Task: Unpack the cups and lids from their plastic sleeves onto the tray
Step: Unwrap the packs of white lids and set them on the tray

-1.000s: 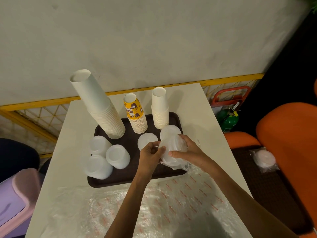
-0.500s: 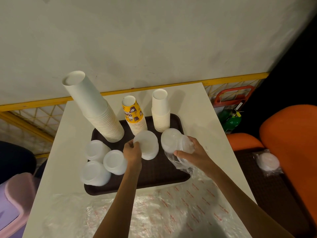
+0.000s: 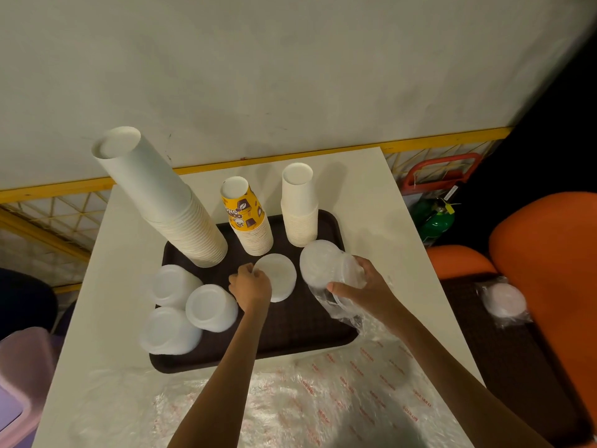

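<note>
The left hand (image 3: 250, 287) has its fingers curled round the near edge of a white lid stack (image 3: 276, 276) at the middle of the brown tray (image 3: 258, 360); whether that stack sits flat or is held just off the surface is hard to tell. The right hand (image 3: 361, 286) grips a bundle of lids (image 3: 350, 273) with its plastic sleeve (image 3: 336, 308) trailing loose below, so this bundle looks only half unpacked. Just beside it another lid pile (image 3: 318, 260) stands on the tray, and three more lid piles (image 3: 211, 307) sit at the tray's left. Three cup stacks (image 3: 247, 218) stand at the back. Empty wrappers (image 3: 323, 399) lie on the table in front. Most of the work looks done, but a wrapped pack (image 3: 504, 300) waits on the seat at the right.
</note>
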`<state>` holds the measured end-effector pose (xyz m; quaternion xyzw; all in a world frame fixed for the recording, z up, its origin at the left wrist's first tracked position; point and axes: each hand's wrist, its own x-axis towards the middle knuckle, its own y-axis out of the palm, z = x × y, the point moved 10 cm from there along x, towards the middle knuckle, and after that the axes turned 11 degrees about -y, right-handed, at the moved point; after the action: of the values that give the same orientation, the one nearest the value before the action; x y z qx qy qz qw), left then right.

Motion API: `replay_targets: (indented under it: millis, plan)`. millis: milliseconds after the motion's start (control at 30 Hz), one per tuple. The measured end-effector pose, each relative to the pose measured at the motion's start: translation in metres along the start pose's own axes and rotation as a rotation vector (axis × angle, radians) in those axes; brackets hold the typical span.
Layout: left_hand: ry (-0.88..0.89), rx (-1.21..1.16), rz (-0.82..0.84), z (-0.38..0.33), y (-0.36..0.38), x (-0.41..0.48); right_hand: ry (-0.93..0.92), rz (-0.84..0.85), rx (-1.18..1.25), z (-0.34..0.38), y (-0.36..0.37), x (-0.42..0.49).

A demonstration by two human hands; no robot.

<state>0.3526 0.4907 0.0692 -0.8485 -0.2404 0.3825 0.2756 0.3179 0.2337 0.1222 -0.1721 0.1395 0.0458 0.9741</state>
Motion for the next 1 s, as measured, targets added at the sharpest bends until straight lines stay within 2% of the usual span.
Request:
replay_targets:
  millis: [100, 200, 300, 433, 600, 767, 1000]
  plan:
    - [0.053, 0.069, -0.062, -0.007, -0.003, -0.006, 0.004, -0.013, 0.006, -0.003, -0.003, 0.000]
    - [0.192, 0.130, -0.109, -0.015, -0.003, -0.017, 0.009, -0.015, -0.006, -0.007, -0.003, -0.001]
    - [0.339, 0.228, -0.072, -0.019, 0.009, -0.026, 0.013, -0.017, 0.010, -0.011, -0.003, -0.001]
    - [0.438, 0.397, -0.041, -0.021, 0.027, -0.029, 0.005, -0.021, 0.001, -0.013, -0.003, 0.001]
    - [0.430, 0.516, -0.015, -0.022, 0.043, -0.023, 0.005, -0.024, -0.007, -0.016, -0.004, 0.002]
    - [0.360, 0.423, 0.038, -0.020, 0.045, -0.019, 0.007, -0.023, -0.010, -0.016, -0.004, 0.003]
    - [0.349, 0.350, 0.054, -0.016, 0.042, -0.020, 0.013, -0.019, 0.006, -0.015, -0.004, 0.002]
